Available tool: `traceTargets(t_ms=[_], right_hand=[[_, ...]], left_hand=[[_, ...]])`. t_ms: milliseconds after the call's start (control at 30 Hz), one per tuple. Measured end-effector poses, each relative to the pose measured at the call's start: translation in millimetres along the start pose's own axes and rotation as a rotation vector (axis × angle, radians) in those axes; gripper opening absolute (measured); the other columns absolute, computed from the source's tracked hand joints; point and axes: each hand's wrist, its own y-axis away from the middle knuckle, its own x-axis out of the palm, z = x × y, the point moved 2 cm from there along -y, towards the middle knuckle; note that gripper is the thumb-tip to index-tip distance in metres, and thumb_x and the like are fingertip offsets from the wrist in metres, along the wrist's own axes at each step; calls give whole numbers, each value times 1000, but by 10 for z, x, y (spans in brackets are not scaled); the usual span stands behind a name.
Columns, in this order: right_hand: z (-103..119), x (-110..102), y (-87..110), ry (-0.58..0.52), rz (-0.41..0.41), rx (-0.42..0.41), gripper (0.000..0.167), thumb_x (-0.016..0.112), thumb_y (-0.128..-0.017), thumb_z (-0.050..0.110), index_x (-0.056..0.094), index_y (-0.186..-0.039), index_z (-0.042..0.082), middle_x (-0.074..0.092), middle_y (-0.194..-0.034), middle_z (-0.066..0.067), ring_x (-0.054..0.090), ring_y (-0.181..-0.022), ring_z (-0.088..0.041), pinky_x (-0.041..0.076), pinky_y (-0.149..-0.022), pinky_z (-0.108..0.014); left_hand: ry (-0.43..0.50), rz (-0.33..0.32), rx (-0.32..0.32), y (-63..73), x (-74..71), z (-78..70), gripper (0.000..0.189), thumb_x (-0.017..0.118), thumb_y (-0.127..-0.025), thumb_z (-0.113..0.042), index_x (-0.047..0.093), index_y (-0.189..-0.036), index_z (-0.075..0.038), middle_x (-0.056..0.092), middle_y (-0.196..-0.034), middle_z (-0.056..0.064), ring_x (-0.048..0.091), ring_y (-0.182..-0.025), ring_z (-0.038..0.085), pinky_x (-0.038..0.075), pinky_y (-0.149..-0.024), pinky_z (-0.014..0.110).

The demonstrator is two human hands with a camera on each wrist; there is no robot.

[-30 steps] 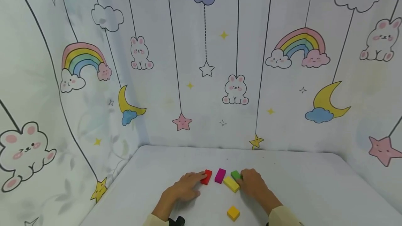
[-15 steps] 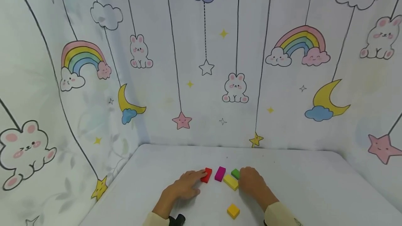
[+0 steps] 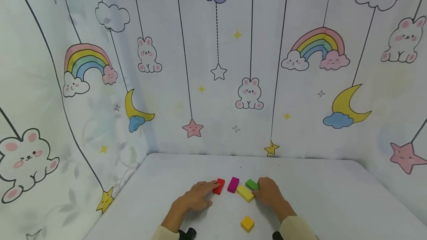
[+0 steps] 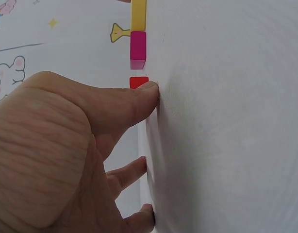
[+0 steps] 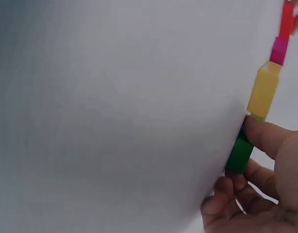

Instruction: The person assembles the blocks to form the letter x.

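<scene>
Both hands show low in my head feed, over a white table (image 3: 166, 175). On one side I have the left hand (image 3: 199, 197), its fingers stretched out and relaxed, with fingertips laid on the red block (image 3: 220, 185); its thumb sits nearer the person, apart from that block. Through the left wrist camera I get the thumb tip down close to the tabletop, part of the red block showing beyond it. The right hand (image 3: 269, 192) pinches the green block (image 3: 252, 185) between thumb and curled fingers; the right wrist camera gives me a dark green end sticking out below the thumb. A paler green sliver shows past the thumb, and I can't tell whether it belongs to the same block.

Just beside the green block, close to the right thumb, the yellow block (image 3: 245, 193) lies at a slant. Between the red and yellow ones I see the magenta block (image 3: 233, 185), with a gap on its red side. Nearer the person, well apart from that row, an orange-yellow cube (image 3: 247, 224) rests on the table.

Cream sleeves (image 3: 297, 228) end near the wrists, and a black fitting (image 3: 188, 233) pokes out beside the left one. Behind the table hangs a white backdrop (image 3: 160, 99) printed with rabbits, rainbows, clouds, moons and stars.
</scene>
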Motion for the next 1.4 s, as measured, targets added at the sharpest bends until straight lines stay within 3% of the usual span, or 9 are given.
traceTargets(t_ms=[233, 567, 1133, 1400], right_hand=[[-70, 85, -8, -128, -72, 40, 29, 80, -84, 15, 67, -99, -6, 63, -88, -8, 56, -79, -21, 54, -76, -42], [-152, 70, 32, -330, -89, 151, 33, 76, -83, 18, 68, -105, -4, 67, -98, -10, 60, -88, -24, 56, -80, -44], [-194, -148, 174, -380, -155, 125, 30, 77, -83, 19, 71, -99, -5, 67, -87, -8, 59, -77, -21, 54, -68, -35], [-146, -251, 314, -408, -146, 134, 29, 81, -79, 19, 73, -94, -5, 67, -81, -7, 59, -68, -18, 54, -58, -31]], left_hand=[[-2, 1, 4, -3, 16, 36, 63, 72, -92, -20, 50, -150, -29, 47, -155, -3, 39, -142, 32, 42, -102, 70], [3, -2, -1, -10, 42, 41, 63, 73, -91, -19, 51, -150, -30, 47, -154, -2, 39, -142, 33, 41, -100, 73], [4, 0, 4, -37, 28, 41, 64, 73, -92, -20, 49, -150, -30, 46, -155, -3, 38, -142, 32, 42, -102, 70], [6, -1, -7, -40, 26, 60, 64, 74, -92, -20, 50, -150, -31, 47, -155, -3, 38, -143, 31, 42, -103, 70]])
